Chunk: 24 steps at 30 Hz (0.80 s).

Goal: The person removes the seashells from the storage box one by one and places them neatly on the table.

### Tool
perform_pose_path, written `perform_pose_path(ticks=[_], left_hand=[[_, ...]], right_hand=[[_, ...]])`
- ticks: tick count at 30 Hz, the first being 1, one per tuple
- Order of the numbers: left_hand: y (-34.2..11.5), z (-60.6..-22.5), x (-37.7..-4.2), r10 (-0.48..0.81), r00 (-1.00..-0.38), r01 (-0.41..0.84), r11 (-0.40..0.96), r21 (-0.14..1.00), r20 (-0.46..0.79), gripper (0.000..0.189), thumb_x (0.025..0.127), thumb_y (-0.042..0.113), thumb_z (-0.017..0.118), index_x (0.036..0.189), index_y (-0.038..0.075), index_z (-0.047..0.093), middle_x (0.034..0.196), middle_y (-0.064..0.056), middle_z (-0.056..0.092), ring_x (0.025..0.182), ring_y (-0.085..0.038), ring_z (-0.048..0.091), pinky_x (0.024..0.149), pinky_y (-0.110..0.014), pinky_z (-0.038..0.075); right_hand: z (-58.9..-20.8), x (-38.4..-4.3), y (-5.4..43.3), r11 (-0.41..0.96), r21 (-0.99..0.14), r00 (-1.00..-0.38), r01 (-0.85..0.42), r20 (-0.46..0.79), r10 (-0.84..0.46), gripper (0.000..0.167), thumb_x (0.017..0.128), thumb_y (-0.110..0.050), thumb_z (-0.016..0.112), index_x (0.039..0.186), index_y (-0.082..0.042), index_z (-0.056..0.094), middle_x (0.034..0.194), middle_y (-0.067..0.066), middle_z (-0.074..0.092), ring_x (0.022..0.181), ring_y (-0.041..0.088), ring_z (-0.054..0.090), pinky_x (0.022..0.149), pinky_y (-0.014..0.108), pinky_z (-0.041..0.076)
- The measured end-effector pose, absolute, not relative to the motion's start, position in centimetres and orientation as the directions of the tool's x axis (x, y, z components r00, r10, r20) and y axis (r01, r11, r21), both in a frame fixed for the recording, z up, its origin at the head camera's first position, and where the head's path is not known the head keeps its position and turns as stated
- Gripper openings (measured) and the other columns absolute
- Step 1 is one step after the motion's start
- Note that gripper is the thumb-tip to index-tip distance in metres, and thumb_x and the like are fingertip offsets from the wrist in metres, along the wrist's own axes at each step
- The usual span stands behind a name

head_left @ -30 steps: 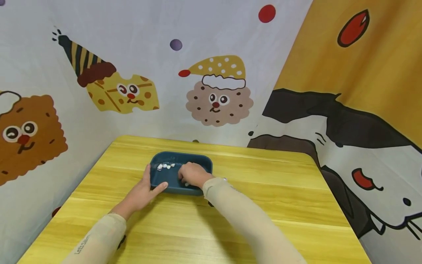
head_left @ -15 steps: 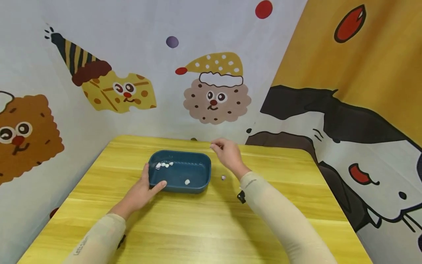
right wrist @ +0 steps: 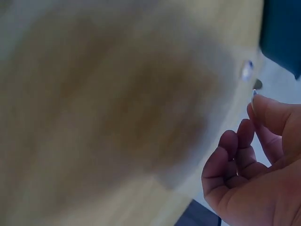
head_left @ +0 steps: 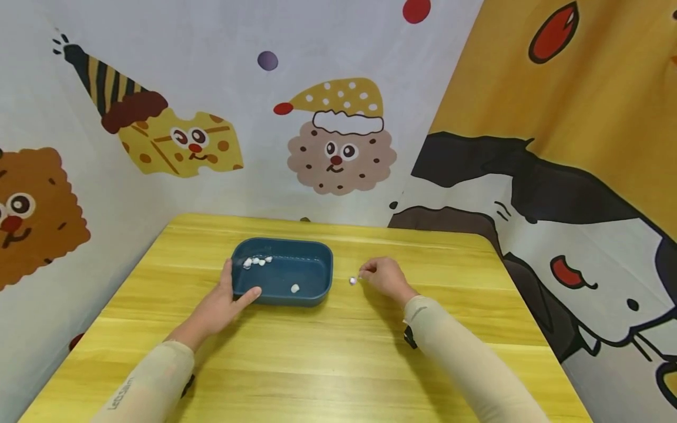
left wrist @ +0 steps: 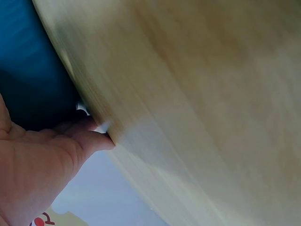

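Note:
A dark blue rectangular plastic box (head_left: 275,298) stands on the table. Inside, several small white shell-like pieces (head_left: 256,261) form a row at the far left, and another white piece (head_left: 295,288) lies near the front wall. My left hand (head_left: 215,308) rests against the box's left front corner, fingers straight along the left side and thumb on the near side. To the right of the box, my right hand (head_left: 388,278) pinches a tiny white piece (right wrist: 254,94) between thumb and forefinger, mostly hidden. Close by its fingertips, a white and purplish piece (head_left: 352,281) sits on the table.
The yellow wood-grain table (head_left: 317,370) extends around the box and toward me. Behind it hangs a white cloth (head_left: 211,64) printed with cartoon figures. A yellow curtain-like cloth (head_left: 624,117) covers the right side.
My right hand has come out of the box, risen past its right side, and lowered beside the piece on the table. My left hand stays at the box corner. The view has shifted slightly.

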<state>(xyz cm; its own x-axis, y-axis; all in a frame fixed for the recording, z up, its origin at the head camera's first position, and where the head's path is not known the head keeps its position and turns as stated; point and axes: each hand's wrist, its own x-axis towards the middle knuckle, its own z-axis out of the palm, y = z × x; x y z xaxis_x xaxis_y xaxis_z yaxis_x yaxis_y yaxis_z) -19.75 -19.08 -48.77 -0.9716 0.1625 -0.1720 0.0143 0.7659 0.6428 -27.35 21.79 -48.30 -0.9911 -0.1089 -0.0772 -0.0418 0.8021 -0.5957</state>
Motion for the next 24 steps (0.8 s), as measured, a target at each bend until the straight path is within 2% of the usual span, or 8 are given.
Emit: perform_pose_path(ticks=[4,7,13,19,24], left_hand=[[-19.01,-48.78,-19.7,0.163,-0.972,0.015,0.764,0.645,-0.17,0.118,0.105,0.071,0.047,0.164,0.005,-0.031,0.174,-0.037,0.003,0.155,-0.061,0.027,0.121,-0.075,0.032],[-19.09,-48.75,-19.71,0.159,-0.972,0.01,0.762,0.648,-0.172,0.118,0.106,0.071,0.047,0.164,0.006,-0.031,0.174,-0.037,0.003,0.155,-0.061,0.027,0.121,-0.075,0.032],[-19.22,-48.64,-19.72,0.16,-0.972,0.013,0.763,0.646,-0.169,0.118,0.106,0.071,0.047,0.164,0.005,-0.031,0.174,-0.038,0.004,0.154,-0.062,0.028,0.121,-0.075,0.032],[-19.26,-48.8,-20.02,0.155,-0.976,0.019,0.763,0.647,-0.155,0.117,0.106,0.069,0.048,0.165,0.006,-0.031,0.174,-0.037,0.005,0.155,-0.061,0.028,0.121,-0.075,0.032],[-19.34,-48.95,-19.96,0.155,-0.975,0.015,0.761,0.649,-0.16,0.117,0.106,0.07,0.048,0.165,0.006,-0.03,0.175,-0.036,0.004,0.156,-0.061,0.027,0.122,-0.074,0.031]], right_hand=[[-49.15,-27.05,21.34,0.849,-0.528,-0.991,-0.029,-0.093,-0.092,0.011,0.1,-0.026,0.077,0.102,-0.02,0.085,0.101,-0.002,0.081,0.087,0.016,0.068,0.08,0.039,0.056],[-49.4,-27.21,21.31,0.868,-0.497,-0.992,-0.015,-0.102,-0.075,0.011,0.101,-0.029,0.076,0.103,-0.022,0.084,0.103,-0.002,0.081,0.091,0.018,0.07,0.082,0.041,0.057],[-49.43,-27.24,21.24,0.883,-0.469,-0.994,-0.005,-0.095,-0.055,0.014,0.101,-0.031,0.076,0.106,-0.022,0.084,0.107,-0.002,0.082,0.097,0.02,0.073,0.087,0.044,0.058],[-49.26,-26.93,21.4,0.899,-0.438,-0.995,-0.015,-0.078,-0.055,0.015,0.1,-0.033,0.077,0.106,-0.021,0.084,0.105,-0.003,0.082,0.096,0.021,0.074,0.084,0.044,0.058],[-48.68,-27.05,21.9,0.893,-0.449,-0.996,-0.025,-0.066,-0.062,0.018,0.103,-0.033,0.072,0.11,-0.02,0.083,0.107,0.0,0.082,0.092,0.02,0.072,0.082,0.042,0.058]])
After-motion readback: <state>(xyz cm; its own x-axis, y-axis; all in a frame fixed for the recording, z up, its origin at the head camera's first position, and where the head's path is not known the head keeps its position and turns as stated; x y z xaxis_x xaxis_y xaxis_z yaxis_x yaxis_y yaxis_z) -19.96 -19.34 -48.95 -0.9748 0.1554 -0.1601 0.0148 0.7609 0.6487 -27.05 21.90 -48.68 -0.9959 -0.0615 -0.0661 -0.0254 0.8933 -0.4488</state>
